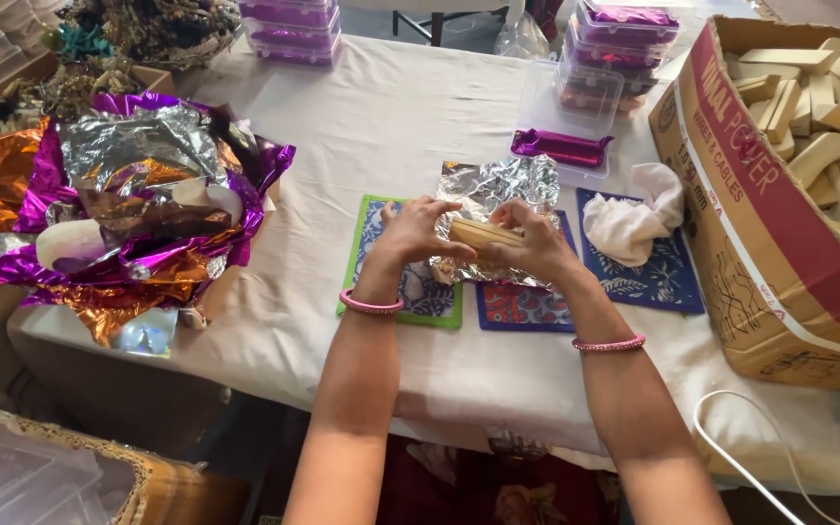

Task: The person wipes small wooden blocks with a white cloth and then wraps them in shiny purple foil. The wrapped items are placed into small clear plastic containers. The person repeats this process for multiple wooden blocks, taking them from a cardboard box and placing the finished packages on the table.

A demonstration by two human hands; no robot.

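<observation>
Both hands are up over the middle of the table. The left hand (418, 231) and the right hand (527, 241) each pinch one end of a small pale wooden block (483, 233), so it sits between them, fingers curled narrow around it. Right under and behind the block lies a crinkled sheet of silver foil (503, 185), its edges reaching out past both hands. Beneath the left hand is a green-edged patterned mat (439, 306), and under the right wrist a blue and red mat (522, 303). Just beyond the right hand, further to its outer side, a white cloth (634, 216) rests on another blue mat. Farther that way stands a cardboard box (760, 233) full of similar wooden blocks. Well off past the left hand lies a heap of purple, silver and orange foil (128, 204).
</observation>
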